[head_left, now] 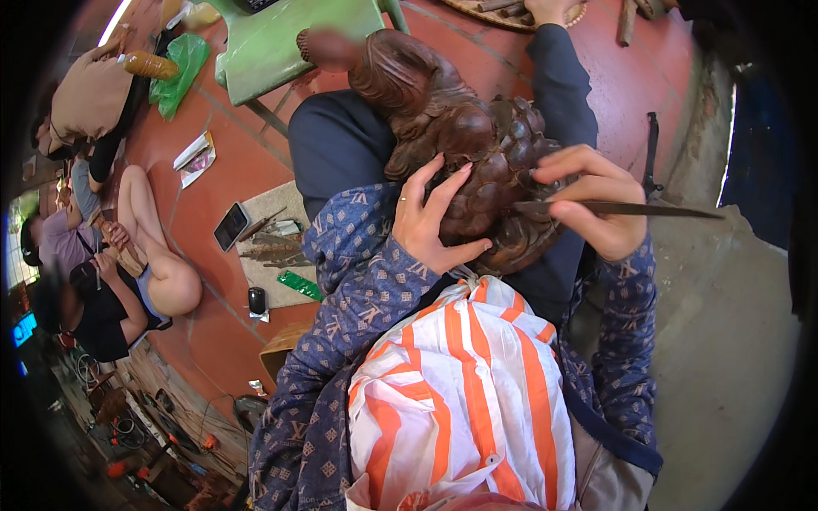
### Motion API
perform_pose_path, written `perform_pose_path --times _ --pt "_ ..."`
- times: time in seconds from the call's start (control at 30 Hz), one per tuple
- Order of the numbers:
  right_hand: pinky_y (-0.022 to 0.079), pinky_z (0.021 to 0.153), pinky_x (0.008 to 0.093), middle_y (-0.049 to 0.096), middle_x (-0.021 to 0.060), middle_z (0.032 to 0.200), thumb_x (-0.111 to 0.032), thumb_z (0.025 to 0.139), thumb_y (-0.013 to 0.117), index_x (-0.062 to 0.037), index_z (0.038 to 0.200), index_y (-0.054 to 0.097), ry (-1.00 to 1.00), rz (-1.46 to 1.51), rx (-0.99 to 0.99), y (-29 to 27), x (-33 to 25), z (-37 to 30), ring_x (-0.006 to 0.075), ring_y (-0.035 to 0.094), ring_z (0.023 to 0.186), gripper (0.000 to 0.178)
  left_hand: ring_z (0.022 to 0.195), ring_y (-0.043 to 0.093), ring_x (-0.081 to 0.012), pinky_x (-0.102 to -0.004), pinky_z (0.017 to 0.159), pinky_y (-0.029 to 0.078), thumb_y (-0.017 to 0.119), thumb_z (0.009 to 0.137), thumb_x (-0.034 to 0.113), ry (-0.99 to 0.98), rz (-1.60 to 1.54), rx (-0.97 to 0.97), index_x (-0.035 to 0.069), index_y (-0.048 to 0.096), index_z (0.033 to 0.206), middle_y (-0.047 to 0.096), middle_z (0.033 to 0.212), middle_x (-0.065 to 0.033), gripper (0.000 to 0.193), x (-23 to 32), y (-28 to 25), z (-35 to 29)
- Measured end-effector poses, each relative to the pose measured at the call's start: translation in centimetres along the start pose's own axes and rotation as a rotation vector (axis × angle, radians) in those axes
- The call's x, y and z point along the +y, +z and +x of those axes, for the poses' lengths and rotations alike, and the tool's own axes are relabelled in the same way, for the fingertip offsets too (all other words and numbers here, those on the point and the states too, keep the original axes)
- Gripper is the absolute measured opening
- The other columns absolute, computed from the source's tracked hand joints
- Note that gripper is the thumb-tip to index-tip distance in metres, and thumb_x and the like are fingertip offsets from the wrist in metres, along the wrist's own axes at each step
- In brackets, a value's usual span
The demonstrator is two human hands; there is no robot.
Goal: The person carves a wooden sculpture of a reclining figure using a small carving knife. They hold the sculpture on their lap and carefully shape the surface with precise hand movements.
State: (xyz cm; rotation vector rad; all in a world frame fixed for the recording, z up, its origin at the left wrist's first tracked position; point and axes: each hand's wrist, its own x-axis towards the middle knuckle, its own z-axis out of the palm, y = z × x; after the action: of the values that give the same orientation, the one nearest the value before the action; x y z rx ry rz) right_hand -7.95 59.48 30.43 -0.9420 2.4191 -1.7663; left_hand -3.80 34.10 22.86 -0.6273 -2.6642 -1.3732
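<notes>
A dark brown carved wooden statue (464, 128) lies tilted across my lap, with draped folds at its upper part and rounded carved lumps lower down. My left hand (433, 221) holds it, fingers spread over the carving and thumb near its lower edge. In my right hand (601, 200) is a slim dark file (639, 209), pinched between thumb and fingers. Its inner end touches or nearly touches the lumpy carving; the other end tapers out to the right. The contact point is partly hidden by my fingers.
A green plastic chair (290, 43) stands beyond the statue. On the left, a mat (277, 221) carries several slender tools, beside a phone (232, 226) and a black mouse-shaped object (256, 299). Several people sit farther left. A woven tray (503, 17) lies at the top.
</notes>
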Motion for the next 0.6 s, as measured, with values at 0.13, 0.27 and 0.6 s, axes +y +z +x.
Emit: perform_pose_path --times 0.13,0.27,0.6 --pt "0.047 0.062 0.0281 0.063 0.0118 0.084 -0.002 0.084 0.068 0.0009 0.081 0.058 0.369 0.251 0.455 1.3 -0.3 -6.0 0.0140 0.058 0.068 0.012 0.127 0.046 -0.0410 -0.0458 0.106 0.040 0.085 0.067 0.024 -0.023 -0.060 0.011 0.009 0.051 0.137 0.041 0.139 -0.0236 0.080 0.5 -0.4 0.5" --pt "0.044 0.056 0.0251 0.060 0.0059 0.079 0.001 0.084 0.069 -0.0019 0.085 0.056 0.606 0.274 0.750 5.4 -1.0 -10.3 0.0095 0.053 0.059 0.014 0.129 0.045 -0.0394 -0.0449 0.108 0.036 0.082 0.069 0.020 -0.002 -0.059 -0.003 0.002 0.049 0.137 0.043 0.139 -0.0246 0.077 0.3 -0.2 0.5" --pt "0.052 0.060 0.0318 0.069 0.0164 0.079 0.006 0.075 0.065 0.0052 0.094 0.070 0.065 0.060 0.445 10.2 -0.8 -8.6 0.0268 0.069 0.068 0.020 0.131 0.043 -0.0407 -0.0464 0.109 0.036 0.089 0.063 0.041 0.100 -0.025 -0.067 0.001 0.049 0.140 0.037 0.145 -0.0276 0.095 -0.3 -0.7 0.6"
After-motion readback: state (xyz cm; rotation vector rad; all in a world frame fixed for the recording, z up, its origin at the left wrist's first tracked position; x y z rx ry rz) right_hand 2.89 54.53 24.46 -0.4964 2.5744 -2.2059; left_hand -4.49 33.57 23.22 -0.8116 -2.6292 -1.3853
